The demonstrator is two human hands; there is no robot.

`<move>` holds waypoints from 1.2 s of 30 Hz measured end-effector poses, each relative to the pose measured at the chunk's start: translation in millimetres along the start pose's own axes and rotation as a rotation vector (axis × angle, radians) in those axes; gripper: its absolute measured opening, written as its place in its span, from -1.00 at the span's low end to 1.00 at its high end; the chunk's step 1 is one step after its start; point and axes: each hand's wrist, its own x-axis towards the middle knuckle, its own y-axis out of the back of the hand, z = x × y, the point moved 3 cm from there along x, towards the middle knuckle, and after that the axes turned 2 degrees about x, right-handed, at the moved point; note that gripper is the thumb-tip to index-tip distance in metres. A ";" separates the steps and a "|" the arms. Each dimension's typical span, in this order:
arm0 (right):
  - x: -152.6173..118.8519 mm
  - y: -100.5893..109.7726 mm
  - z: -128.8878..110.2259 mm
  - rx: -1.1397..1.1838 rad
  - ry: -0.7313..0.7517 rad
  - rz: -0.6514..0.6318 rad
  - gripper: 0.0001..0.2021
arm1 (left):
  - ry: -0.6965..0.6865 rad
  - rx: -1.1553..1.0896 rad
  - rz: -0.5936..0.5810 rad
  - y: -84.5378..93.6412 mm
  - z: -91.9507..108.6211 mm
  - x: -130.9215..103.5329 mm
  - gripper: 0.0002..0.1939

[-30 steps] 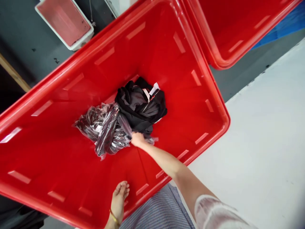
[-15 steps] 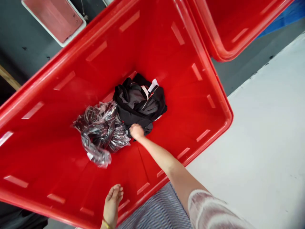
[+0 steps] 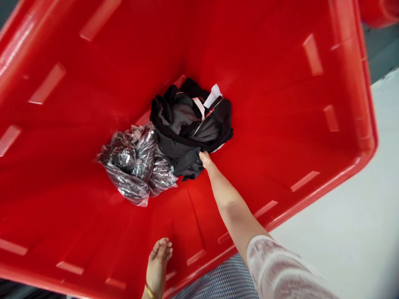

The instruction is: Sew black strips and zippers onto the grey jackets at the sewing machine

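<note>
My right hand point(image 3: 205, 159) reaches deep into a large red plastic bin point(image 3: 274, 133) and grips the near edge of a dark garment point(image 3: 187, 135). The black and grey cloth lies bunched up, with a white tag point(image 3: 213, 96) standing out of it. Left of it, and touching it, is a crumpled clear plastic bag point(image 3: 137, 162) with dark contents. My left hand point(image 3: 161, 251) hovers over the near wall of the bin, its fingers curled together with nothing visible in them. A yellow bracelet is on that wrist.
Part of a second red bin point(image 3: 378, 12) shows at the top right. A pale surface point(image 3: 358, 216) lies to the right of the bin. Checked blue cloth point(image 3: 220, 278) is at the near edge, below the rim.
The view has come closer to the bin's inside. My right hand has moved right along the garment's near edge and now grips it. The plastic bag's loose end has flopped over.
</note>
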 end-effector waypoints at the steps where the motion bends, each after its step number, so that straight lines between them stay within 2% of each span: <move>1: 4.0 -0.3 -4.8 0.008 0.009 0.006 -0.72 | -0.004 0.010 0.012 0.8 1.0 0.0 -0.84; 3: 6.7 -1.1 -23.5 0.001 0.043 0.023 -0.73 | -0.002 0.025 0.040 2.3 2.2 -1.0 -0.85; 5: -1.3 -5.6 -54.2 -0.019 0.096 0.048 -0.70 | 0.014 0.028 0.065 2.8 2.7 -3.3 -0.86; 8: -37.4 -29.8 -113.6 -0.060 0.286 0.015 -0.70 | 0.050 0.029 0.073 -1.8 4.2 -8.4 -0.87; 10: -72.6 -56.8 -150.2 -0.102 0.548 -0.136 -0.69 | 0.053 0.049 0.058 -8.6 7.3 -12.5 -0.88; 13: -112.5 -85.7 -171.0 -0.144 0.699 -0.319 -0.78 | 0.047 0.075 0.049 -19.2 13.3 -19.1 -0.93; 15: -116.6 -86.8 -164.2 -0.162 0.675 -0.365 -0.87 | 0.062 0.060 0.049 -23.6 15.8 -22.7 -0.95; 17: -99.9 -72.5 -148.2 -0.163 0.583 -0.292 -0.78 | 0.077 0.031 0.042 -24.7 16.4 -24.3 -0.92; 20: -50.3 -39.3 -119.5 -0.157 0.377 -0.078 -0.65 | 0.100 0.001 0.043 -21.2 13.4 -21.6 -0.90; 22: -14.9 -24.1 -101.3 -0.157 0.243 -0.013 -0.49 | 0.109 -0.018 0.058 -17.5 10.4 -17.3 -0.90; 25: 24.8 -20.1 -76.2 -0.147 0.133 -0.069 -0.15 | 0.096 -0.053 0.070 -12.7 7.7 -11.1 -0.89; 27: 39.9 -24.7 -62.0 -0.136 0.120 -0.123 -0.01 | 0.086 -0.070 0.074 -9.5 7.2 -8.7 -0.90; 29: 47.1 -31.4 -52.0 -0.131 0.111 -0.150 -0.02 | 0.095 -0.072 0.091 -5.2 6.5 -8.2 -0.91; 32: 43.3 -42.7 -51.0 -0.142 0.077 -0.174 -0.20 | 0.091 -0.054 0.098 1.1 5.8 -10.6 -0.94; 34: 27.1 -48.0 -61.0 -0.165 0.063 -0.183 -0.31 | 0.073 -0.031 0.071 3.8 5.7 -14.3 -0.93; 36: -3.7 -47.4 -77.0 -0.196 0.071 -0.189 -0.42 | 0.052 -0.016 0.030 5.7 6.3 -19.5 -0.91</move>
